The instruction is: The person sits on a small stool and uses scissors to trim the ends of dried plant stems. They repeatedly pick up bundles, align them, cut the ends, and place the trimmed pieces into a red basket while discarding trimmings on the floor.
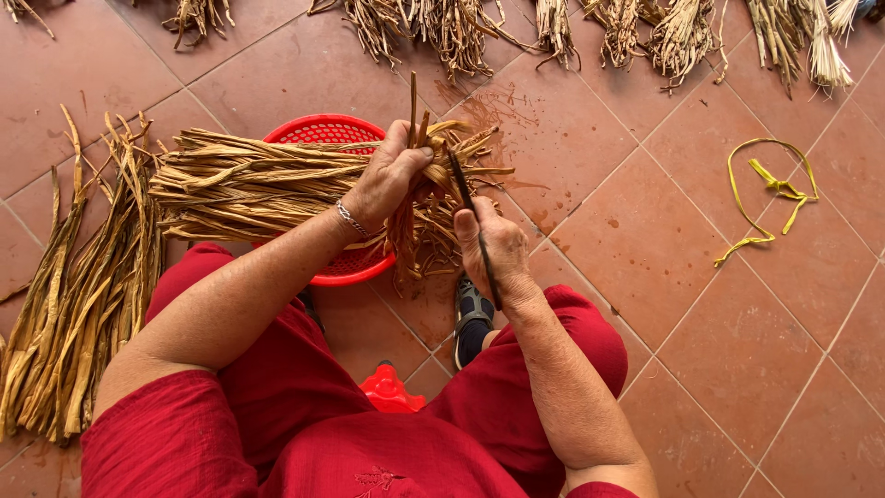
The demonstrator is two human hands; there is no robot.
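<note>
A thick bundle of dried tan plant strips [249, 184] lies across a red plastic basket [318, 131] in front of my knees. My left hand [392, 171] is closed around the bundle's right end, where the strip ends fan out. My right hand [493, 244] sits just right of it and pinches a single dark thin strip [472, 217] that runs up toward the gripped end. A silver bracelet [350, 219] circles my left wrist. I wear red clothing, and a dark shoe [472, 318] shows between my knees.
A long pile of dried strips [78, 286] lies on the floor at my left. More dried bundles [461, 28] line the far edge. A yellow plastic strap [770, 189] lies on the terracotta tiles [664, 240] to the right. A red stool's edge [389, 392] shows under me.
</note>
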